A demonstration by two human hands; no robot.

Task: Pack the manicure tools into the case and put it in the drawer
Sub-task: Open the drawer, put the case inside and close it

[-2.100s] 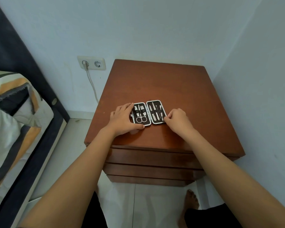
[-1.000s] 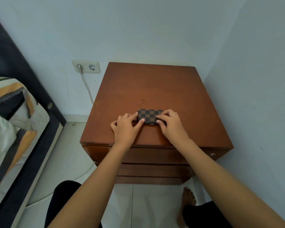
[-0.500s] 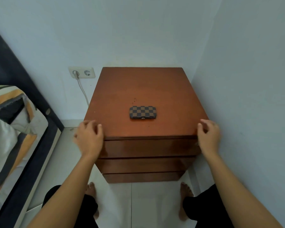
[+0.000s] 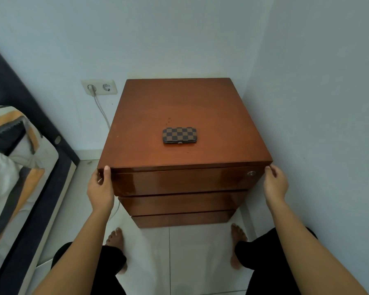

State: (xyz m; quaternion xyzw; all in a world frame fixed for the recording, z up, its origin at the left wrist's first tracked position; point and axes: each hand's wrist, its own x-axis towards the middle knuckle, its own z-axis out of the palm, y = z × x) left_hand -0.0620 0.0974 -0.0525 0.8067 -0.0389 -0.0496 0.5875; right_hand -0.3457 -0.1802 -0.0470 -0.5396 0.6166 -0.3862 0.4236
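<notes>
The closed manicure case, brown and black checkered, lies flat near the middle of the wooden nightstand top. No tools show outside it. The top drawer sits just under the top, its front sticking out slightly past the two lower drawers. My left hand grips the drawer front's left end, thumb on the upper corner. My right hand holds the right end, fingers curled around the edge. A small round lock is on the drawer front near my right hand.
Two lower drawers are shut. A wall stands close on the right. A bed with a striped pillow lies on the left. A wall socket with a white cable sits behind the nightstand. My bare feet rest on the tiled floor.
The open case was folded shut and left on the top. Both hands then dropped from it to the two ends of the top drawer front and took hold.
</notes>
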